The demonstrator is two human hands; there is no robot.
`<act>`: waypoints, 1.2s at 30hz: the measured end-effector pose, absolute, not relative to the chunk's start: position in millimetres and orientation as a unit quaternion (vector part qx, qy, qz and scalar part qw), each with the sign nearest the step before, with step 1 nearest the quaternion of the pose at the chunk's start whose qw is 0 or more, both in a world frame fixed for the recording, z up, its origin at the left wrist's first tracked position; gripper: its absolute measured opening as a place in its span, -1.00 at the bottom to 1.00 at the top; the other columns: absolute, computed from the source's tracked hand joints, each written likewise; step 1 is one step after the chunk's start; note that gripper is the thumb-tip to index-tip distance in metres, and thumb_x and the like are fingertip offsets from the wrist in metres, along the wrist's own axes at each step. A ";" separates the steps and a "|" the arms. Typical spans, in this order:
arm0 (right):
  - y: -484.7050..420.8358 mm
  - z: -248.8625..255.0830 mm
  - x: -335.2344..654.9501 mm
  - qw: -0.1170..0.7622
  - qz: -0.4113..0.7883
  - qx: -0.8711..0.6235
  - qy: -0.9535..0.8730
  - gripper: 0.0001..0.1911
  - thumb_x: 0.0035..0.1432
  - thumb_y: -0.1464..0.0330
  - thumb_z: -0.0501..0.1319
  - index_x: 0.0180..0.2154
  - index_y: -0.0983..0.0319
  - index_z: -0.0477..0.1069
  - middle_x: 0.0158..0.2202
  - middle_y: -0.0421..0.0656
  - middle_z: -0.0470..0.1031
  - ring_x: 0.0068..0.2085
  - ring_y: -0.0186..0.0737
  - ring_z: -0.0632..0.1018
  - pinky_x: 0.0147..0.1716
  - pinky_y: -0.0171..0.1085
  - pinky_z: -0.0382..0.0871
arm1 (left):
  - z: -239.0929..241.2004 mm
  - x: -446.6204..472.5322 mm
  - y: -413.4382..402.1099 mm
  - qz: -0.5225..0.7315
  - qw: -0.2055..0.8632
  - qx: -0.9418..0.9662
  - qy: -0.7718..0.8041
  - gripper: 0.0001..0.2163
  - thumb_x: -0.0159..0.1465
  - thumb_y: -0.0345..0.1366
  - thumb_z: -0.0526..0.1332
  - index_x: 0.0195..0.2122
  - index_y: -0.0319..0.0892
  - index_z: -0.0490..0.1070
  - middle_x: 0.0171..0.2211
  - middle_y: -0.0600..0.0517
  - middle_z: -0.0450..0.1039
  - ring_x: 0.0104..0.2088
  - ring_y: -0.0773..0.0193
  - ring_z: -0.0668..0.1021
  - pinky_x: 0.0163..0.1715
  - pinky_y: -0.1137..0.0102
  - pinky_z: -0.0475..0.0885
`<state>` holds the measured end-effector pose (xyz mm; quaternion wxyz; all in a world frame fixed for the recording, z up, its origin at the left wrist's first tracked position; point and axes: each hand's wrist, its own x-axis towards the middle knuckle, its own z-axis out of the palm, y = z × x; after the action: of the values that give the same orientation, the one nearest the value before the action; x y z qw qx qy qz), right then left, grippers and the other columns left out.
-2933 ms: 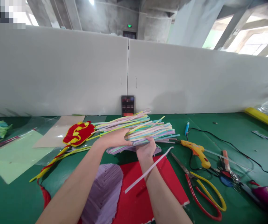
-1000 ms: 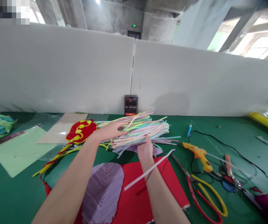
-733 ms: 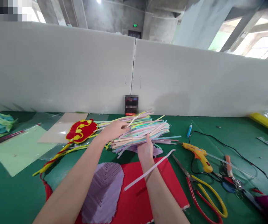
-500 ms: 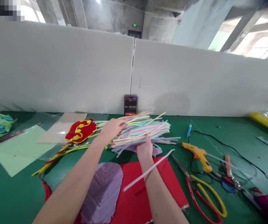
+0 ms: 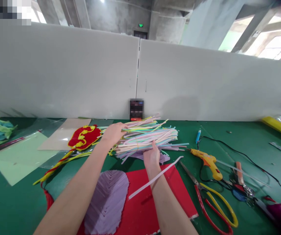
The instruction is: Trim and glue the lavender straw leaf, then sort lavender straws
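Note:
A thick bundle of pastel pipe cleaners (image 5: 152, 135) lies at the back of the table, tied near its left end. My right hand (image 5: 152, 157) grips it from the near side, thumb on top and the other fingers hidden beneath. At the bundle's left end, my left hand (image 5: 114, 133) has its fingers closed on pipe cleaners; how many is hidden. One loose pale pink pipe cleaner (image 5: 166, 172) rests across my right wrist. Under my forearms are a red board (image 5: 140, 209) and a purple leaf-shaped piece (image 5: 108, 199) with slanting ribs.
Left of the bundle is a red fuzzy ornament (image 5: 86, 137) with yellow trim. Scissors (image 5: 214, 199) and a yellow glue gun (image 5: 207, 161) with its cord lie at right. A phone (image 5: 137, 110) leans on the white partition (image 5: 81, 71). Green paper (image 5: 18, 160) is at left.
My left hand has shifted slightly left, and a yellowish pipe cleaner tip at the bundle's upper right has slid left with it. My right hand stays in place.

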<state>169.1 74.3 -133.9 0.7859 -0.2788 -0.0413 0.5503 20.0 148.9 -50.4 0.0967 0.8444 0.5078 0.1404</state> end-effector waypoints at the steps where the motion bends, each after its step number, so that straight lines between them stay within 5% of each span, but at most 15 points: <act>1: 74.1 -133.7 169.1 0.786 0.551 -0.278 -0.039 -0.72 0.16 0.27 0.07 -0.08 0.13 0.30 -0.14 -0.24 0.54 -0.13 -0.32 0.53 0.09 -0.14 0.23 | -48.7 19.8 147.9 0.131 0.098 0.840 0.518 -0.73 0.20 -0.27 0.12 -0.09 -0.04 0.46 -0.06 0.01 0.47 -0.10 0.12 0.48 -0.11 0.35 0.33; 8: 73.5 -135.5 169.2 0.783 0.546 -0.293 -0.056 -0.70 0.17 0.22 0.06 -0.07 0.13 0.33 -0.09 -0.23 0.52 -0.05 -0.28 0.49 0.11 -0.10 0.22 | -56.0 14.2 155.0 0.128 0.083 0.820 0.552 -0.75 0.26 -0.25 0.05 -0.22 -0.07 0.53 -0.17 0.00 0.53 -0.17 0.12 0.52 -0.23 0.37 0.34; 14: 74.6 -135.5 170.0 0.781 0.552 -0.289 -0.038 -0.72 0.20 0.26 0.02 -0.07 0.13 0.34 -0.12 -0.25 0.54 -0.08 -0.30 0.51 0.10 -0.14 0.22 | -49.6 14.6 153.7 0.166 0.053 0.829 0.532 -0.80 0.20 -0.35 0.14 -0.19 -0.12 0.51 -0.09 -0.02 0.45 -0.14 0.17 0.50 -0.08 0.36 0.29; 17: 74.7 -134.0 170.5 0.777 0.558 -0.291 -0.032 -0.72 0.20 0.27 0.02 -0.07 0.13 0.34 -0.13 -0.26 0.54 -0.10 -0.30 0.52 0.09 -0.14 0.24 | -41.1 19.4 146.5 0.204 0.078 0.833 0.508 -0.81 0.22 -0.27 0.13 -0.23 -0.12 0.50 -0.17 0.00 0.47 -0.23 0.23 0.52 -0.19 0.41 0.34; 22: 74.3 -131.4 169.9 0.776 0.558 -0.291 -0.038 -0.70 0.19 0.24 0.04 -0.06 0.13 0.33 -0.13 -0.26 0.54 -0.10 -0.28 0.52 0.09 -0.13 0.24 | -48.0 24.8 142.9 0.088 0.122 0.846 0.512 -0.84 0.17 -0.26 0.17 -0.30 -0.06 0.53 -0.26 0.05 0.54 -0.28 0.23 0.54 -0.34 0.46 0.36; 28: 73.9 -131.2 168.7 0.780 0.548 -0.300 -0.039 -0.70 0.19 0.29 0.02 -0.05 0.14 0.30 -0.12 -0.25 0.54 -0.11 -0.29 0.53 0.08 -0.12 0.24 | -61.9 27.8 147.5 0.089 0.069 0.844 0.524 -0.73 0.17 -0.32 0.18 -0.09 -0.09 0.43 -0.11 -0.02 0.49 -0.17 0.17 0.53 -0.24 0.40 0.38; 36: 72.2 -133.4 169.3 0.778 0.548 -0.298 -0.069 -0.72 0.16 0.26 0.07 -0.09 0.15 0.34 -0.12 -0.23 0.53 -0.10 -0.27 0.52 0.08 -0.11 0.25 | -69.0 28.1 151.7 0.078 0.030 0.864 0.496 -0.81 0.21 -0.34 0.15 -0.17 -0.11 0.48 -0.13 -0.04 0.45 -0.09 0.14 0.48 -0.14 0.37 0.34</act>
<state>169.3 72.2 -133.4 0.7785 -0.2984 -0.0689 0.5479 28.1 151.7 -69.0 0.0295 0.8643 0.4960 0.0778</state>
